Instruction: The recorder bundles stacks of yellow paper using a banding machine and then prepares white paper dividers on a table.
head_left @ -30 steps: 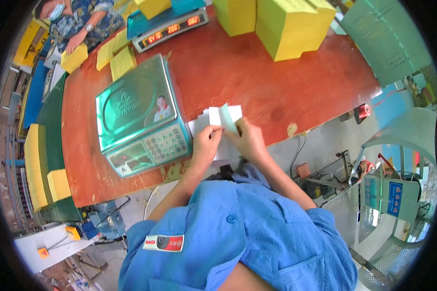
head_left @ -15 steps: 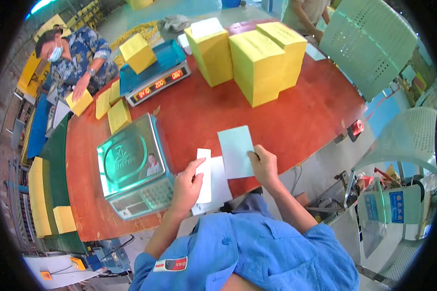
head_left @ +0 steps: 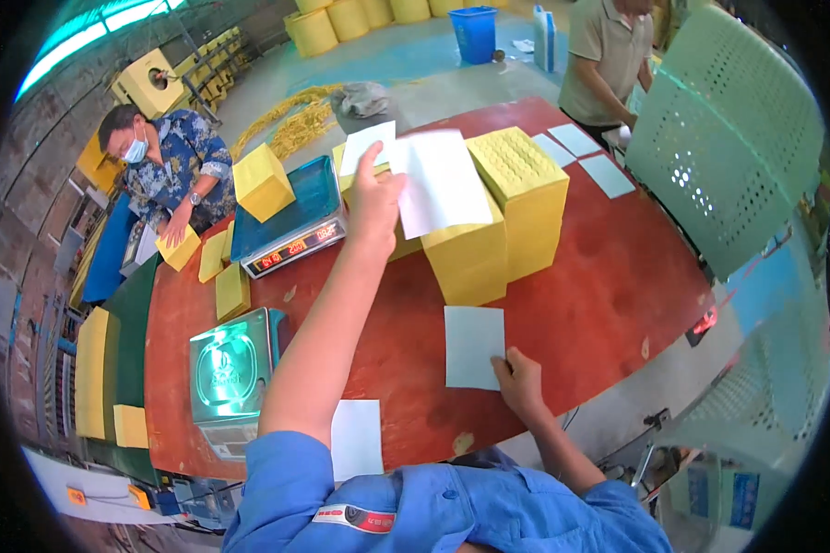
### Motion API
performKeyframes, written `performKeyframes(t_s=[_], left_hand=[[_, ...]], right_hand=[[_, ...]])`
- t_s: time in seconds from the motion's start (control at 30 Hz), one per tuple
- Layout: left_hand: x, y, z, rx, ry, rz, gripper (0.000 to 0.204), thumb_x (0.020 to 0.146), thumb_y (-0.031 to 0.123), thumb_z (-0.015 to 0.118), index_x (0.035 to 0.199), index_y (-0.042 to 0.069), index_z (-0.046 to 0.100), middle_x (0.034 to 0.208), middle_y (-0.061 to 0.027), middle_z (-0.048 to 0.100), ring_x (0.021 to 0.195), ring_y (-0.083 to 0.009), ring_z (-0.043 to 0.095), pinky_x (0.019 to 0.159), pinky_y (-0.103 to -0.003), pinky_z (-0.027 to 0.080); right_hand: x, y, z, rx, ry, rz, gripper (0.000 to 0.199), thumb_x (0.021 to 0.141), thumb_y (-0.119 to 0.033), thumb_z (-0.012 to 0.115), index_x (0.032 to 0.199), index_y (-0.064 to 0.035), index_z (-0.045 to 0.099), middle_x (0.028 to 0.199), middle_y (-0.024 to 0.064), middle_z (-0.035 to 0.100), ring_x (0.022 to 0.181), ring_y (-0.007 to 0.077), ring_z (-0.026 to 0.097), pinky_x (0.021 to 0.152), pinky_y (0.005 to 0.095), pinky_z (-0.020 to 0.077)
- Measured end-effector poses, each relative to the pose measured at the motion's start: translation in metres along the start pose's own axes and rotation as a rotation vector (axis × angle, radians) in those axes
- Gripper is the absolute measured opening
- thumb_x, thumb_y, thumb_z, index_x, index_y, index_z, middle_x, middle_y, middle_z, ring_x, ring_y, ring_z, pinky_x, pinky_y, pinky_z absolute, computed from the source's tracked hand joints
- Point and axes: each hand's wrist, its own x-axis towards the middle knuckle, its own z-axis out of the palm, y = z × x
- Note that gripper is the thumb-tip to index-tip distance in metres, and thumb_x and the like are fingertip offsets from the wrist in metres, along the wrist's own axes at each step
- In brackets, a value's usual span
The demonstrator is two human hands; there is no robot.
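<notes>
My left arm stretches forward to the yellow paper stacks. My left hand (head_left: 375,205) is closed at the edge of a tilted white sheet of paper (head_left: 443,184), which hangs over the front of a stack. Its raised index finger lies over another white sheet (head_left: 355,157) on top of the left yellow stack, mostly hidden by the hand. My right hand (head_left: 523,380) pinches the lower right edge of a pale blue-green sheet (head_left: 474,346) above the red table (head_left: 609,286). A pale sheet (head_left: 357,438) lies at the table's near edge, beside my left sleeve.
Tall yellow paper stacks (head_left: 537,217) stand mid-table. A lit scale (head_left: 286,253) bears a yellow block (head_left: 262,184); a second scale (head_left: 229,369) is nearer, left. Loose sheets (head_left: 606,175) lie far right, by a perforated chair (head_left: 729,138). Two people stand beyond the table.
My left hand has moved from the near table edge up and forward to the yellow stacks, with a white sheet. My right hand still holds the pale sheet. The view has tilted toward the far side.
</notes>
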Motion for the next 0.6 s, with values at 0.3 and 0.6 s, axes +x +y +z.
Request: performKeyframes(t_s=[0.3,0.6], left_hand=[[0.021,-0.054,0.001,0.748,0.066,0.074,0.044,0.082,0.005,0.060,0.126,0.005,0.059,0.067,-0.0076,0.054,0.063,-0.0186,0.056,0.063,-0.035,0.047],[0.016,-0.045,0.012,0.840,0.013,0.011,0.018,0.082,0.008,0.060,0.099,0.005,0.063,0.062,-0.0077,0.057,0.059,-0.0200,0.057,0.060,-0.037,0.045]], right_hand=[[0.013,0.007,-0.005,0.099,-0.100,-0.042,0.029,0.087,-0.010,0.066,0.071,-0.0008,0.044,0.063,0.0196,0.050,0.054,0.0352,0.053,0.050,0.0422,0.0415],[0.020,0.012,-0.004,0.096,-0.132,-0.105,0.029,0.086,-0.010,0.067,0.070,-0.0016,0.044,0.064,0.0190,0.050,0.056,0.0374,0.053,0.051,0.0438,0.0418]])
